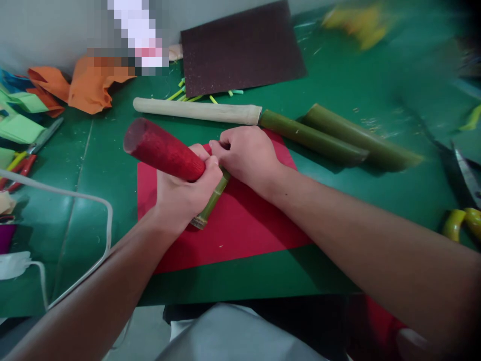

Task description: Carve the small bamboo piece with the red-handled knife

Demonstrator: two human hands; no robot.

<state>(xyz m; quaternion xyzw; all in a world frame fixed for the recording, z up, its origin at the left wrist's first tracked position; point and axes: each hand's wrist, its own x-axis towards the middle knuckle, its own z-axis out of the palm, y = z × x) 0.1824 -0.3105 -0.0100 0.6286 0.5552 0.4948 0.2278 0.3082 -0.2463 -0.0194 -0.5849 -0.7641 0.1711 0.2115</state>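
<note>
My left hand (188, 193) is wrapped round the lower end of a red cylinder (161, 150), which tilts up to the left with its dark round end raised. Close beside it my right hand (250, 155) is closed, fingers curled and thumb side facing the left hand; what it grips, if anything, is hidden. Below both hands a short green bamboo stick (213, 203) with joints lies slantwise on a sheet of red paper (240, 235). Its far end disappears under the hands.
Behind lie a peeled bamboo pole (199, 111), two green bamboo tubes (319, 138) (361, 136) and a dark brown sheet (244, 50). Orange paper (90, 87) and red-handled pliers (26, 168) are left. A white cable (108, 215) crosses the table's left side; yellow-handled scissors (454, 223) lie right.
</note>
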